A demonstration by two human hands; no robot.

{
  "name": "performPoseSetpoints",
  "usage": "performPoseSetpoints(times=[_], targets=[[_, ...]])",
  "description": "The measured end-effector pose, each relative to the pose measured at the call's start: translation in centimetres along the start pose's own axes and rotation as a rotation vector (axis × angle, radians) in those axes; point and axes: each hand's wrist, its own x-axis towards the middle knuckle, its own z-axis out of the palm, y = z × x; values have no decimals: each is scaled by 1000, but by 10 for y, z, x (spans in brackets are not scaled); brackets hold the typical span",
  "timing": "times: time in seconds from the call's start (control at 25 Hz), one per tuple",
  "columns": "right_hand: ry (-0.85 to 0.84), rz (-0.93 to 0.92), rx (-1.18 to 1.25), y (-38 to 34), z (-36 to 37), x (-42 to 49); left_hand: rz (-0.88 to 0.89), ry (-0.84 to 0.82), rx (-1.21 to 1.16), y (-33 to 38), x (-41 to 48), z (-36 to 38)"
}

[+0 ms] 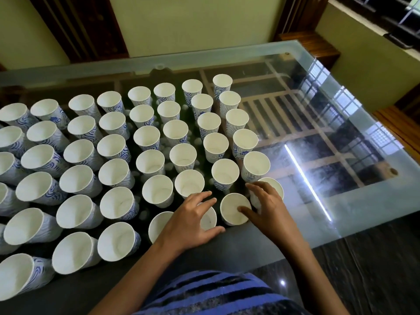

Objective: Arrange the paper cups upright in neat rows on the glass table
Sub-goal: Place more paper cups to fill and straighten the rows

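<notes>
- We see the cups [183,155] standing upright, mouths up, in rows across the left and middle of the glass bench [363,201]; they are white with a blue swirl print.
- The rows run from the near edge towards the far edge, and the rightmost row slants a little.
- Down at the near end, three cups sit under the hands.
- The left hand [191,217] lies over the near cup [208,221], fingers spread across the far side of its rim and the thumb on the near side; we cannot tell whether it squeezes.
- The right hand [268,205] rests on the end cup [276,185] of the rightmost row, fingers loose and fairly straight.
- Its thumb touches the mouth of the middle cup [231,214], which stands between the two hands.
- The hands are apart, one cup between them.
- One more cup [159,223] is half hidden behind the left wrist.
- The right part of the bench shows bright reflections, and a wooden frame shows through the glass.
- Below, we catch a blue-and-black striped shirt [204,292] and a dark floor [375,269].
</notes>
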Motion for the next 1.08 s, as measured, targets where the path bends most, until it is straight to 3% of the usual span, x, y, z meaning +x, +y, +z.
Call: performPoseSetpoints(times=[0.16, 0.32, 0.84, 1.08], targets=[[119, 106, -26, 21, -12, 3, 74, -45, 50, 16, 23, 12], [30, 168, -73, 33, -15, 9, 95, -113, 68, 22, 33, 23], [-23, 100, -120, 41, -17, 1, 92, -112, 47, 21, 33, 28], [-49, 81, -81, 33, -24, 12, 69, -38, 24, 21, 45, 14]])
